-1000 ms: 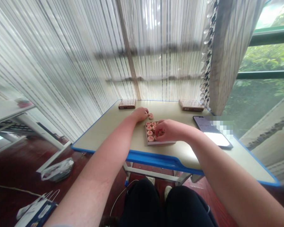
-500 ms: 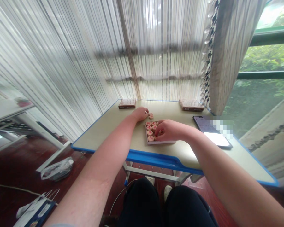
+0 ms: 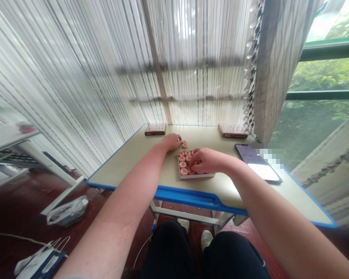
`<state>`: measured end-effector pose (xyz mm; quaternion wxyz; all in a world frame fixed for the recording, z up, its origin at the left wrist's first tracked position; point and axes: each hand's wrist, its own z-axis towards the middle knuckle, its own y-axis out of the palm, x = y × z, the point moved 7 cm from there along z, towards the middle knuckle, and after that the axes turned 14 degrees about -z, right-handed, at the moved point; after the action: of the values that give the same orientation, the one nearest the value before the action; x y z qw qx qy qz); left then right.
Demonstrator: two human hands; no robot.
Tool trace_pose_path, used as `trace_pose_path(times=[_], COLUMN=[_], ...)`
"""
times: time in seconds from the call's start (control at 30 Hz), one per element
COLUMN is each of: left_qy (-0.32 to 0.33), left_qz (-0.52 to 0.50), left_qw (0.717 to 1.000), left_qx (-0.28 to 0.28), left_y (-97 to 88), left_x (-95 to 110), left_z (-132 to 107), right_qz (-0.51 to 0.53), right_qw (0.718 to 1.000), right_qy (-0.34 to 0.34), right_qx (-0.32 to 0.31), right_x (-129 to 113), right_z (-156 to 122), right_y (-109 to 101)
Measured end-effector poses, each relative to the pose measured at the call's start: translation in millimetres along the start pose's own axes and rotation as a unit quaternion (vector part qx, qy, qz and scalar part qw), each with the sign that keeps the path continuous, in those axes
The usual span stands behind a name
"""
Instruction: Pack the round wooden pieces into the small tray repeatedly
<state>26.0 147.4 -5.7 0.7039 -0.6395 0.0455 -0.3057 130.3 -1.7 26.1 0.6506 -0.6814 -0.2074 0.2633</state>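
A shallow pale box [image 3: 180,176] of round wooden Chinese chess pieces [image 3: 182,164] with red characters stands near the front of the table. My right hand [image 3: 205,160] reaches over the box from the right, its fingers bent down and closed on a piece inside; the hand hides much of the box's right half. Beyond the box, my left hand [image 3: 171,142] is closed, with a pale bit that looks like a chess piece between thumb and fingertips. Right beside those fingertips lie loose Chinese chess pieces [image 3: 184,145] on the table.
Two flat brown boxes [image 3: 155,129] lie at the table's far corners. A phone [image 3: 257,162] rests on the right. The table [image 3: 113,162] has a blue rim. Curtains hang behind it, and bags [image 3: 68,211] are on the floor at left.
My right fingers have shifted slightly in the box, and a piece now shows in its front row beside them. My left hand stays by the loose pieces. The view has shifted slightly.
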Motion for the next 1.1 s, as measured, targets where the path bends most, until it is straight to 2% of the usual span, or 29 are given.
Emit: trace_pose_path(times=[0.27, 0.43, 0.6, 0.73, 0.87, 1.1], left_qy=[0.009, 0.024, 0.037, 0.034, 0.019, -0.044], left_qz=[0.002, -0.017, -0.055, -0.102, -0.209, -0.374], left_qw=[1.000, 0.999, 0.998, 0.994, 0.978, 0.926], left_qx=[0.004, 0.031, -0.005, 0.000, 0.013, -0.015], left_y=[-1.2, -4.4, -1.1, 0.1, 0.4, -3.8], left_x=[3, 5, 8, 5, 3, 4], left_z=[-2, 0, 1, 2, 3, -2], right_qz=[-0.009, -0.007, -0.020, -0.013, 0.009, -0.036], right_qw=[1.000, 0.999, 0.999, 0.999, 0.996, 0.964], right_qy=[-0.007, -0.034, -0.027, -0.023, 0.021, 0.178], right_qx=[0.015, 0.016, 0.027, 0.041, 0.085, 0.195], right_x=[2, -3, -2, 0, 16, 63], right_z=[2, 2, 3, 1, 2, 4], right_y=[2, 1, -1, -5, -11, -16])
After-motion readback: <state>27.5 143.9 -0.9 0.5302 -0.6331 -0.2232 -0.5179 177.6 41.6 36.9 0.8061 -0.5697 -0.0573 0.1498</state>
